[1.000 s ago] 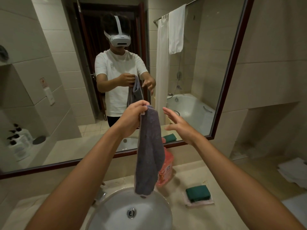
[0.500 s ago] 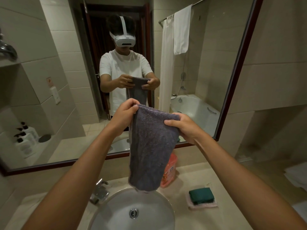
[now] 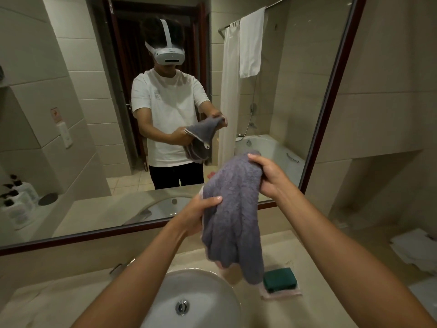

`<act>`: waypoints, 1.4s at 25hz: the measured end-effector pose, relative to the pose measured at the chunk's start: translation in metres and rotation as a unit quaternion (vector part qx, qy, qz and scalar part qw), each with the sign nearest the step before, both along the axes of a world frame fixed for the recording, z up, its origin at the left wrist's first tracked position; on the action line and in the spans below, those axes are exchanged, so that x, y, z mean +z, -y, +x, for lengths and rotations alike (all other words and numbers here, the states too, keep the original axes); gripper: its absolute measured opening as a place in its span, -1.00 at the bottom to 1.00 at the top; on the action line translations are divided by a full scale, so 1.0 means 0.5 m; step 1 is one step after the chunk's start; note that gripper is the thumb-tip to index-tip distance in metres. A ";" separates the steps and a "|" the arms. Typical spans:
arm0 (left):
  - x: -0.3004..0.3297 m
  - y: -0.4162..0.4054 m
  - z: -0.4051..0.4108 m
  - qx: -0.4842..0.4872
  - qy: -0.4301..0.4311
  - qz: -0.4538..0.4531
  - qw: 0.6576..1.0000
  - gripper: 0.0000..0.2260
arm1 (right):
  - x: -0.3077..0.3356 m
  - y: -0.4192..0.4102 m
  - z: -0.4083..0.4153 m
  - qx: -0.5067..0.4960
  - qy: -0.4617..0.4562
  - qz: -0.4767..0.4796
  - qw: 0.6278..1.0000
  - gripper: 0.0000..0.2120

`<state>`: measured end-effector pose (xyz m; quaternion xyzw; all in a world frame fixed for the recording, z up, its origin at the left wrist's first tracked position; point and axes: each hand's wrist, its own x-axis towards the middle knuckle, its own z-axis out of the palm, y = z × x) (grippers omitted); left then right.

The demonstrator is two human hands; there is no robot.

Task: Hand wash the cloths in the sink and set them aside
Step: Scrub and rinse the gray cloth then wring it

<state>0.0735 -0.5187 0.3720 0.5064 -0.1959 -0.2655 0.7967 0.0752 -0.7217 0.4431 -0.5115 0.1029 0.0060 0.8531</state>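
Both hands' grip holds the grey towel (image 3: 233, 216): left hand (image 3: 196, 215) mid-cloth, right hand (image 3: 268, 176) topmost; soft, limp, probably water-heavy.

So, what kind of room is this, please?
Most likely a hotel-style bathroom: a white sink set in a stone counter, a wide wall mirror, and in the reflection a bathtub behind a shower curtain.

Sink (image 3: 201, 282) cut by bottom edge, faucet (image 3: 118, 268) mostly behind left forearm, labels unreadable
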 end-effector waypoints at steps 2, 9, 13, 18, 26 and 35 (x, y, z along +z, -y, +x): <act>0.020 0.013 0.005 0.022 0.016 0.007 1.000 -0.58 | -0.038 0.011 -0.016 0.045 -0.053 0.031 0.997 -0.55; 0.075 0.009 0.018 0.030 -0.119 -0.054 0.991 -0.67 | -0.147 -0.008 -0.067 0.144 -0.140 -0.010 0.980 -0.33; 0.093 -0.005 0.026 -0.001 -0.129 0.007 0.992 -0.74 | -0.124 -0.022 -0.056 0.027 -0.053 -0.041 0.997 -0.67; 0.120 -0.034 0.055 0.072 -0.091 0.192 0.974 -0.86 | -0.102 0.006 -0.047 -0.077 0.045 -0.178 0.980 -0.85; 0.059 0.009 0.060 0.275 0.016 0.304 0.912 -0.37 | -0.087 0.025 -0.044 -0.169 0.017 -0.412 0.895 -0.50; 0.070 0.022 0.085 0.193 0.326 0.437 0.816 -0.49 | -0.078 0.067 -0.082 -0.075 0.042 -0.406 0.910 -0.50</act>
